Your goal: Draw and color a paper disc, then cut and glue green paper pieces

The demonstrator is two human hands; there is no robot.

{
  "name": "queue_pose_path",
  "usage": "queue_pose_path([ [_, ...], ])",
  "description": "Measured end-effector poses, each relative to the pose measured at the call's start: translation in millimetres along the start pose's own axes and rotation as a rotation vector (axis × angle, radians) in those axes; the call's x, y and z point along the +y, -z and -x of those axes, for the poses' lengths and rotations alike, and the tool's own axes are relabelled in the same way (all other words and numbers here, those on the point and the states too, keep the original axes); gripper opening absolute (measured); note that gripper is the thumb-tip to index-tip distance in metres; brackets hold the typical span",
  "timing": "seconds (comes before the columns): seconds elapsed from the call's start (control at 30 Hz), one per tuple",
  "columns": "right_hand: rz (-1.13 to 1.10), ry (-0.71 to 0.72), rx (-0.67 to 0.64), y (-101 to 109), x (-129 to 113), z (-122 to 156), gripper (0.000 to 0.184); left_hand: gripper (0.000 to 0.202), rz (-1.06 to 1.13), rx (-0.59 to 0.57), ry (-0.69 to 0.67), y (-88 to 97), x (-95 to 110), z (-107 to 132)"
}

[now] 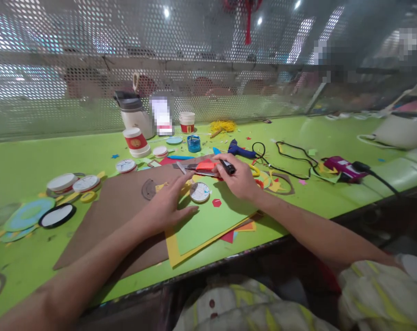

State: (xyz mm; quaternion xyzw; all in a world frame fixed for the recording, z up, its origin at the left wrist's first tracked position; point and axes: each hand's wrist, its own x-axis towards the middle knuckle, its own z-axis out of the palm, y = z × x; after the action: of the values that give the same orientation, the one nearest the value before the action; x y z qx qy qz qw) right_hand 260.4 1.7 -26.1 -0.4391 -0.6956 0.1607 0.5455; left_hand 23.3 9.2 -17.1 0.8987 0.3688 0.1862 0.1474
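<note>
Right hand [242, 183]: grip pinched shut on a black marker [228, 167], thumb and forefinger, marker axis running 10-to-4 o'clock with the free end at 10. Left hand [167, 209]: grip spread flat, palm down, holding nothing, fingers pointing to 2 o'clock across the edge of the green sheet [208, 220]. Key relation: the clock-face disc [199, 192] lies on the green sheet between the hands, at 7 o'clock from the marker and just off the left fingertips at 2 o'clock; the left hand is nearer. A red cutter [205, 167] lies beside the marker at 9 o'clock, long axis 9-to-3; I can't tell if they touch. Counts: 1 marker, 1 cutter, 1 green sheet on 1 yellow sheet [172, 250], 1 brown card [115, 207]. There are 3 readable clock-face discs, counting a second disc [126, 165] and a third disc [86, 183] far out at 9–10 o'clock on the surface [29, 161].
</note>
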Motion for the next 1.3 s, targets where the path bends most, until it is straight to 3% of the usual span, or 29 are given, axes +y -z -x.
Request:
queue_pose_path([
  [0.13,0.077,0.042,-0.043,-2,-3,2,0.019,0.081,-0.016,-0.03,0.015,-4.4,1,-4],
  [0.33,0.118,0.077,-0.032,1,-3,-2,0.025,0.089,-0.093,-0.125,0.065,5.0,9,-12],
  [0.43,0.129,0.073,-0.024,3,-2,-4,0.029,0.084,-0.161,-0.153,0.023,5.3,16,-18],
  [0.63,0.11,0.092,0.022,4,-9,-8,0.031,0.051,-0.248,-0.066,-0.068,-1.4,14,-25],
  [0.87,-0.021,-0.024,0.101,17,-4,-18,0.026,0.052,-0.205,0.068,-0.087,-2.9,-2,-6],
  [1.07,-0.132,-0.223,-0.05,20,7,-79,0.031,0.057,-0.135,0.111,-0.074,-6.3,-9,3],
  [1.3,-0.062,-0.494,-0.1,-34,42,-162,0.029,0.064,-0.033,0.092,0.021,-7.6,-5,5],
])
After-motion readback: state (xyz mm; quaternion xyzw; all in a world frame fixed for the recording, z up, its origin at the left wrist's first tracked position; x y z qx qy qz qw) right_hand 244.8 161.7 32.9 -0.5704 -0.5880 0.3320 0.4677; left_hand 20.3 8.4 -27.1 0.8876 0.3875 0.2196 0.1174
